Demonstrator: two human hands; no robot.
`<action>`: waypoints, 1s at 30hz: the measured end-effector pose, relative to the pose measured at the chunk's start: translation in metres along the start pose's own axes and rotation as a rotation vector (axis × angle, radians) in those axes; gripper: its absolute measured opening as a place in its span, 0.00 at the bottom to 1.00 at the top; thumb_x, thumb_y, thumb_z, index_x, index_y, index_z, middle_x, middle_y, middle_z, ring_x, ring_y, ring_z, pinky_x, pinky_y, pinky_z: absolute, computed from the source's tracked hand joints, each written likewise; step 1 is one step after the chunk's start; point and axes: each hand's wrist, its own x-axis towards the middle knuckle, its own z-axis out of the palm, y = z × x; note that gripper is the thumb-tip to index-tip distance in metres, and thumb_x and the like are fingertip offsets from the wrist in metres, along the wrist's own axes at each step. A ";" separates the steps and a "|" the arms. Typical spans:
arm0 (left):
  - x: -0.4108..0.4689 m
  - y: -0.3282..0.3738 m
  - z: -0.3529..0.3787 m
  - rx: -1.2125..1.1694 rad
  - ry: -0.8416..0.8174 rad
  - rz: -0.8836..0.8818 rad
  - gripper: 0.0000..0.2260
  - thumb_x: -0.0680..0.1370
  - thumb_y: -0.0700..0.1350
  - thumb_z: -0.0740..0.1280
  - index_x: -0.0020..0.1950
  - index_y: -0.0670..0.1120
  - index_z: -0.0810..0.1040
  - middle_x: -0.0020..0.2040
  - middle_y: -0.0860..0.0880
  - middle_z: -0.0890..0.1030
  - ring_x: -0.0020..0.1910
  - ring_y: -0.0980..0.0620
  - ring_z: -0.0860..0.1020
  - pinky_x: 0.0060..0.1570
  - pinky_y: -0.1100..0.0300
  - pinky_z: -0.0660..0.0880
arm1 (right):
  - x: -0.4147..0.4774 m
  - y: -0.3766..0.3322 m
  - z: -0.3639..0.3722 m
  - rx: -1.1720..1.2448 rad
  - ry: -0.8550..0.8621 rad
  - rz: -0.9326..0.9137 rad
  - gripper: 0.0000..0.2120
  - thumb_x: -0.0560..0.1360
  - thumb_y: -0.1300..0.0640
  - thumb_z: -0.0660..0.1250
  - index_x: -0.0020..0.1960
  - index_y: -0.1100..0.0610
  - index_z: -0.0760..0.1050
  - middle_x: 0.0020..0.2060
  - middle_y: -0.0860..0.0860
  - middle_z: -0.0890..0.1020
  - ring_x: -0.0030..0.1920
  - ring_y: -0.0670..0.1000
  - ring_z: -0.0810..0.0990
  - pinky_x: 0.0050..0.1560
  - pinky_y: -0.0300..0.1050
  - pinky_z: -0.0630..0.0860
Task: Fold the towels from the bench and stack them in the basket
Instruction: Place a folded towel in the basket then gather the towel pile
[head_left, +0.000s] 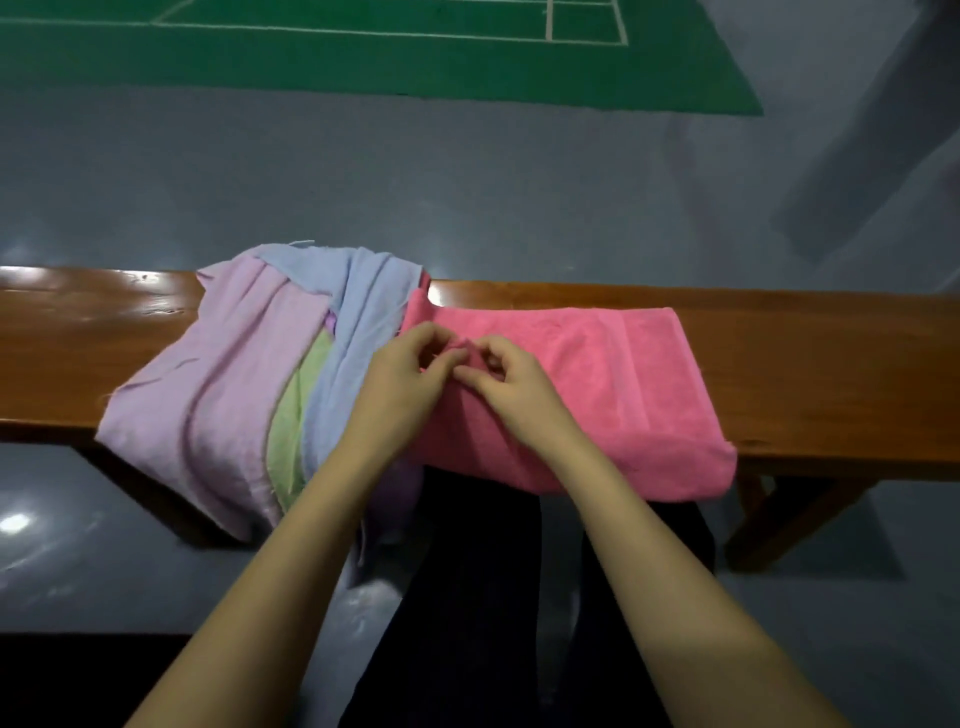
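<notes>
Wooden bench (805, 364), glossy brown, runs L–R across view, angled leg under R part. On it, R of centre: pink towel (597, 384) spread flat, near edge hanging over front of bench. Just L of it, touching: heap of unfolded cloths – lilac towel (218, 374) outermost L, draping over front edge; green towel (304, 405) showing as strip in middle; light blue towel (358, 312) over it, next to pink. Bench stands on grey floor (467, 182).
</notes>
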 end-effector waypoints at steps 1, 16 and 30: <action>0.009 -0.004 -0.004 0.035 0.010 -0.018 0.02 0.76 0.43 0.69 0.43 0.45 0.78 0.35 0.54 0.78 0.35 0.64 0.73 0.37 0.69 0.65 | 0.010 0.005 0.001 -0.019 0.039 -0.005 0.05 0.74 0.61 0.69 0.46 0.62 0.75 0.39 0.53 0.78 0.43 0.46 0.74 0.47 0.47 0.72; 0.092 -0.049 0.021 0.577 0.067 -0.277 0.14 0.81 0.50 0.56 0.48 0.42 0.75 0.46 0.39 0.80 0.48 0.39 0.77 0.40 0.55 0.64 | 0.032 0.054 0.011 -0.029 0.168 0.083 0.06 0.77 0.60 0.66 0.43 0.56 0.70 0.35 0.37 0.76 0.40 0.26 0.72 0.41 0.26 0.68; 0.013 0.013 0.011 -0.386 0.109 -0.135 0.06 0.74 0.40 0.72 0.41 0.50 0.78 0.34 0.54 0.78 0.34 0.61 0.74 0.37 0.68 0.69 | -0.029 -0.013 -0.016 0.159 0.241 -0.128 0.12 0.72 0.67 0.70 0.42 0.49 0.78 0.37 0.38 0.82 0.42 0.37 0.79 0.48 0.32 0.72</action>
